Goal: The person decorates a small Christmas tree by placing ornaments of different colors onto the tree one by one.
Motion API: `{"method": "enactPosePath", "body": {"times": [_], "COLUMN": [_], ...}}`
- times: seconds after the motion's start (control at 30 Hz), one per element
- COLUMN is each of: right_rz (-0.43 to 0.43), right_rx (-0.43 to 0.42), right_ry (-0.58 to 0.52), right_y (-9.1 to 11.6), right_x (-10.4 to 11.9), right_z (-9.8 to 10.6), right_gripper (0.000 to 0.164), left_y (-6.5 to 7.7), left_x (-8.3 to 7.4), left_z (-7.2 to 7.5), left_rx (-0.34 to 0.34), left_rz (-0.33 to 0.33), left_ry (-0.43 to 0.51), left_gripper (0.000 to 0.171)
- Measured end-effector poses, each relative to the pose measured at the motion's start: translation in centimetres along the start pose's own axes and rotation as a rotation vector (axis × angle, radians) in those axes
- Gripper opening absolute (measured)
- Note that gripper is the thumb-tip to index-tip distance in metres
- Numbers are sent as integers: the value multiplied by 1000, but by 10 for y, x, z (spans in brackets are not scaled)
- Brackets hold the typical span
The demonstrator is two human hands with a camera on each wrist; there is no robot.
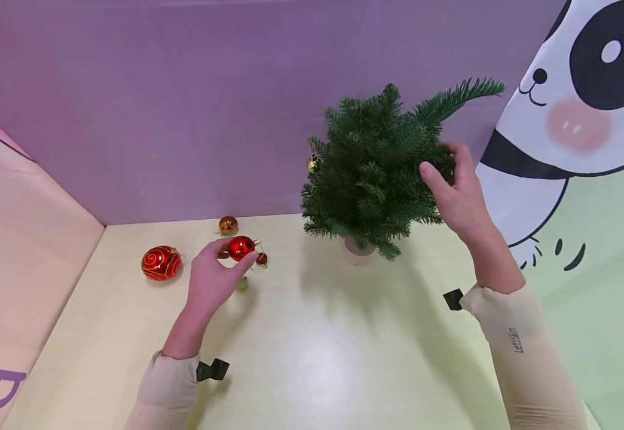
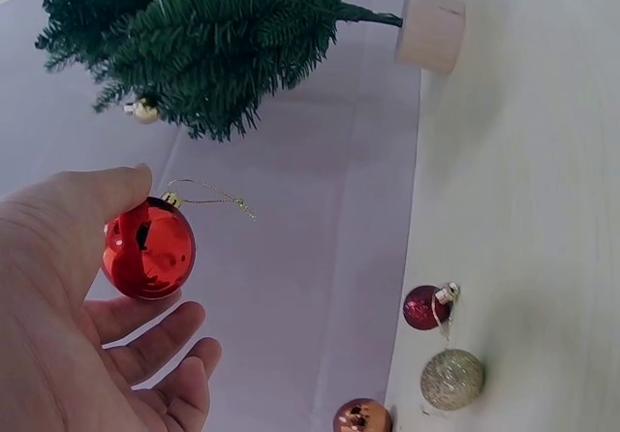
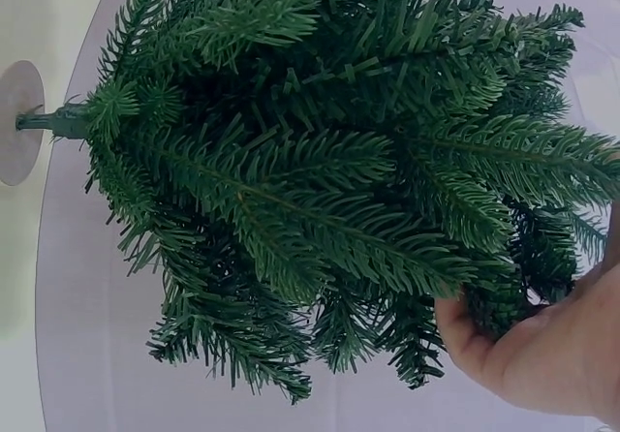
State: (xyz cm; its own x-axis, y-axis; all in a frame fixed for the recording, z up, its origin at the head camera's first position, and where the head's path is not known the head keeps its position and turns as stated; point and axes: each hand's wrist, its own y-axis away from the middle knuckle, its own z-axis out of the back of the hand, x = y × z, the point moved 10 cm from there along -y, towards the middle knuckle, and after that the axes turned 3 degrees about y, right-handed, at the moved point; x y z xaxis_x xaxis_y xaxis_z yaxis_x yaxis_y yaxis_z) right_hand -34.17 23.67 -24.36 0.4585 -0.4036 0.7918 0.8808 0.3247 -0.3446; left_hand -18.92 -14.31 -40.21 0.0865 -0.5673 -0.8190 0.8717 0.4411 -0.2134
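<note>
My left hand (image 1: 210, 280) pinches a shiny red Christmas bauble (image 1: 241, 247) between thumb and fingers, above the table. From the bauble's gold cap hangs a thin gold loop of string (image 2: 208, 200), seen in the left wrist view. A small artificial Christmas tree (image 1: 371, 173) stands upright on a round wooden base (image 2: 431, 30). My right hand (image 1: 465, 200) grips branches on the tree's right side, thumb in front and fingers partly hidden in the needles. A small gold bauble (image 1: 312, 163) hangs at the tree's left edge.
On the table left of the tree lie a large red bauble with swirls (image 1: 161, 263), a copper bauble (image 1: 228, 225), a dark red glitter bauble (image 2: 427, 307) and a gold glitter bauble (image 2: 452, 380). A purple cloth wall (image 1: 183, 107) rises behind; a panda-print panel (image 1: 527, 203) stands right.
</note>
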Motion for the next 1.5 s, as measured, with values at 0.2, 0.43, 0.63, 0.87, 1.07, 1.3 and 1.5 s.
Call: {"method": "enactPosePath", "body": {"times": [0.2,0.43,0.63,0.87,1.07,1.3,1.5], "right_rz": [7,-1,1,-15,-24,-25,-23], "right_rx": [0,16,26,32,42,49,46], "right_ry": [-3,-11,-28,-38,-39,-54,-68], "right_y": [0,1,0,1,1,0,0], "right_x": [2,-1,-2,-3,-3,-8,-6], "right_z": [1,-1,-2,-2,-2,-3,-3], "right_gripper": [63,63,62,62,63,62,62], "left_y": [1,9,12,15,17,20,15], "left_x": [-14,-26,-40,-50,-58,-72,-87], "left_z": [0,-2,-1,-1,3,5,7], "left_rx": [19,40,22,25,6,-5,-22], "left_rz": [-11,-29,-93,-117,-138,-142,-168], "left_ry": [6,10,0,2,1,25,46], "left_gripper": [69,68,61,60,58,59,55]}}
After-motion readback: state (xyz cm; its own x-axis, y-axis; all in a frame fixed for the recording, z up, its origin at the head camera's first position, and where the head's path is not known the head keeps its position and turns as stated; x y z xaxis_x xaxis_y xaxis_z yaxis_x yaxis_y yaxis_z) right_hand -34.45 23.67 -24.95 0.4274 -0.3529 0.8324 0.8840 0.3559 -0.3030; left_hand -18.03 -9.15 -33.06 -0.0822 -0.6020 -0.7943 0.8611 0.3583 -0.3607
